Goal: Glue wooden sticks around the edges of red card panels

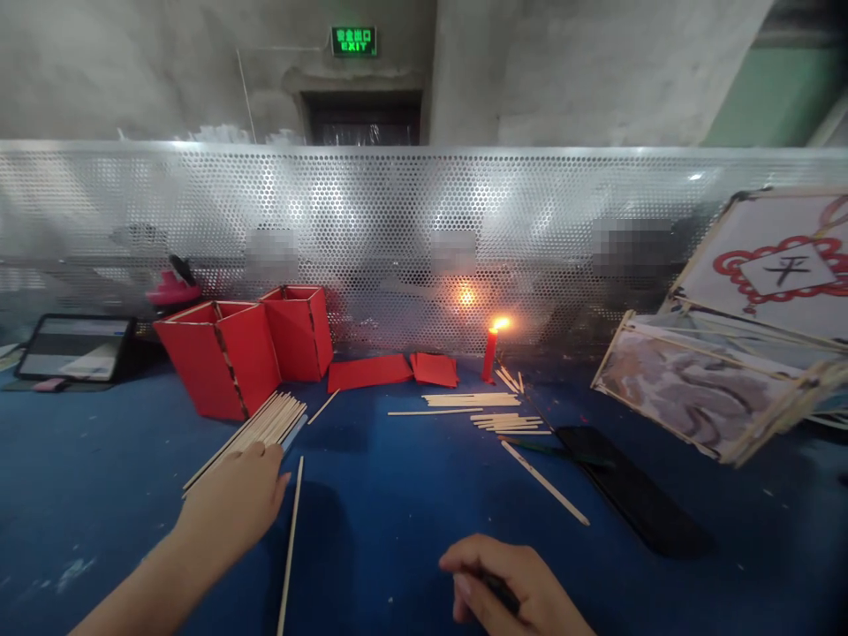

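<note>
My left hand (231,495) lies over a bundle of thin wooden sticks (278,415), its fingers bent down onto them; the fingertips are hidden. A single longer stick (291,539) lies just right of that hand. Near the front edge of the view, my right hand (507,579) is curled around a dark, slim, pen-like thing (500,590), mostly covered by the fingers. Beyond it, short sticks lie in two groups, one pile (470,400) behind another pile (507,424). One loose stick (547,484) slants toward the right.
A lit red candle (489,355) stands behind the short sticks. Red box-like panels (245,353) stand at left, near flat red pieces (371,372). A black pouch (636,495) and a stick-framed picture structure (702,380) are at right. A perforated metal screen (397,194) borders the blue table.
</note>
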`<move>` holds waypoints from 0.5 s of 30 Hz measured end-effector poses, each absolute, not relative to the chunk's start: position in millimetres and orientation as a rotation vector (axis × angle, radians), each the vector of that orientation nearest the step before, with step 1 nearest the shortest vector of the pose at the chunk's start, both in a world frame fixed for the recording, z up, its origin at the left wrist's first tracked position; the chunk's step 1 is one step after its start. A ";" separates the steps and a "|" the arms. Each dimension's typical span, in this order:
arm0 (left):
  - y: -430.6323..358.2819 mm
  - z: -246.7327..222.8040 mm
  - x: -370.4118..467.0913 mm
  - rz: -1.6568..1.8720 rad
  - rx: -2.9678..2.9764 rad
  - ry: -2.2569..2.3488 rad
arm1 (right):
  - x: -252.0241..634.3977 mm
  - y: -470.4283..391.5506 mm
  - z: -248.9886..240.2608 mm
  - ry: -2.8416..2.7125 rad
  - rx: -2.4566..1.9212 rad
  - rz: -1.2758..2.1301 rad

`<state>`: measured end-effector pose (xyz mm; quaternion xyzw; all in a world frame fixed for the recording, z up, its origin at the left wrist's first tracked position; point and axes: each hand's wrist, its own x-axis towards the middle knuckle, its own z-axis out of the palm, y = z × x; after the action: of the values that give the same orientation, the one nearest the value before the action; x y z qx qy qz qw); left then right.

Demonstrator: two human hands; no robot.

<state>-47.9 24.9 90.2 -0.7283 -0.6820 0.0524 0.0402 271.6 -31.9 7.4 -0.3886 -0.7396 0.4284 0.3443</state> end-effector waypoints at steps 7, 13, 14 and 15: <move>43.8 82.1 -53.4 0.212 -2.188 -2.175 | 271.5 -32.0 5.2 -1.914 -0.963 1.118; 37.5 97.5 -53.8 0.121 -2.222 -2.213 | 272.3 -30.1 0.9 -1.913 -0.931 1.142; 34.4 102.0 -52.3 0.085 -2.239 -2.214 | 271.9 -30.3 0.4 -1.900 -0.936 1.144; 30.5 106.2 -49.0 0.046 -2.266 -2.204 | 271.2 -30.7 0.3 -1.884 -0.944 1.148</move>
<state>-49.0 30.5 106.2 -0.7167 -0.6972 0.0146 -0.0099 271.2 -30.7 0.3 -0.3666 -0.7317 0.4458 0.3626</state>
